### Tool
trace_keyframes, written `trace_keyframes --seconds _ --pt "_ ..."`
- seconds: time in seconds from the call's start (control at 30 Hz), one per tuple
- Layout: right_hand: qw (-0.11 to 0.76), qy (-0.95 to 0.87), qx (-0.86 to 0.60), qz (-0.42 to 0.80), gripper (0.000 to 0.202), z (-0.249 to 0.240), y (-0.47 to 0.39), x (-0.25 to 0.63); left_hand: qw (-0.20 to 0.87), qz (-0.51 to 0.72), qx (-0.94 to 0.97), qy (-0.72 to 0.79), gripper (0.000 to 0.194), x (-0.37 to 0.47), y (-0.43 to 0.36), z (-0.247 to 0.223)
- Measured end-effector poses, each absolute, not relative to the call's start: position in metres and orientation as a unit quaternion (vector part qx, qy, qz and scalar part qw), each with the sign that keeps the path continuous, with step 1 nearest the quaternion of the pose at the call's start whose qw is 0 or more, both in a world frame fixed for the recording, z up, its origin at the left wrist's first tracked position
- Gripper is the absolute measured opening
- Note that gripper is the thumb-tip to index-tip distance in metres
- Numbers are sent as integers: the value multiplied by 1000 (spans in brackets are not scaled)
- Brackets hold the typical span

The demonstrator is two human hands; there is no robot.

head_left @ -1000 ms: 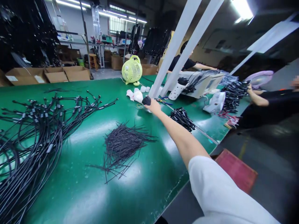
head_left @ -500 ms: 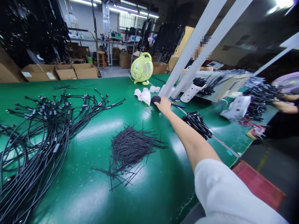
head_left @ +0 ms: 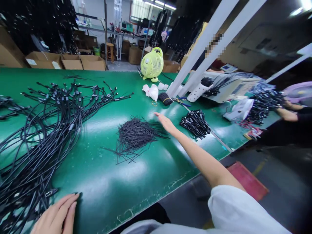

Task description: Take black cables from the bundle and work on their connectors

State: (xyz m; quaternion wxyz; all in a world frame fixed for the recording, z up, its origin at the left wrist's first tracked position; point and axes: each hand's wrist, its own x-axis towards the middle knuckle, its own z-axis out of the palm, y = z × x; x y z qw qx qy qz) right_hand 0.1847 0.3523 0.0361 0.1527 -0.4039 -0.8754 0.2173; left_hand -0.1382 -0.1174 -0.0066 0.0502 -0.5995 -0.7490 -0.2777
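My right hand [head_left: 165, 123] is held with fingers outstretched at the right end of a loose pile of thin black tubes or wires [head_left: 136, 133]; it holds nothing. Behind it lies a bundle of similar black pieces [head_left: 165, 99] with a yellow band around it. My left hand [head_left: 57, 213] shows at the lower left, its fingers stretched out and fairly close together. It is beside the near end of a large spread of black cables [head_left: 58, 130] with metal-tipped ends. I see nothing held in it.
A white plastic bag [head_left: 151, 92], a yellow-green fan [head_left: 152, 64], pliers [head_left: 181, 102] and a spotted bottle [head_left: 198, 91] stand or lie along the back. Bundled black cables [head_left: 195, 123] lie right of my arm. White posts [head_left: 202, 48] rise there; a co-worker's hands [head_left: 287, 112] are far right.
My right hand has left the banded black bundle and come nearer, to the loose pile. My left hand has entered at the lower left. The view has shifted.
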Motion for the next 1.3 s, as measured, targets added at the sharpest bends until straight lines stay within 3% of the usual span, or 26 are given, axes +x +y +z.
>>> trace_keyframes --seconds 0.23,0.4,0.6,0.7,0.83,1.1,1.2,1.3 --pt "196 -888 -374 180 49 60 353 142 100 -258 -561 -780 28 -106 -111 18" --pt "202 -923 -294 144 30 90 388 28 131 -245 -566 -776 26 -110 -107 17" --pt "201 -965 -101 136 41 78 334 -142 145 -202 -573 -781 22 -111 -106 20" --pt "147 -986 65 39 46 78 294 -190 125 -205 -550 -800 22 -106 -105 24" --pt "91 -989 110 -48 23 90 281 -204 100 -232 -522 -815 22 -101 -102 29" --pt "62 -983 136 -109 17 89 239 -176 48 -280 -504 -815 20 -95 -98 35" --pt "88 -981 124 -123 23 107 225 -169 44 -336 -514 -788 24 -96 -107 43" --pt "230 -964 91 -101 28 155 214 -157 123 -397 -473 -777 38 -101 -120 68"
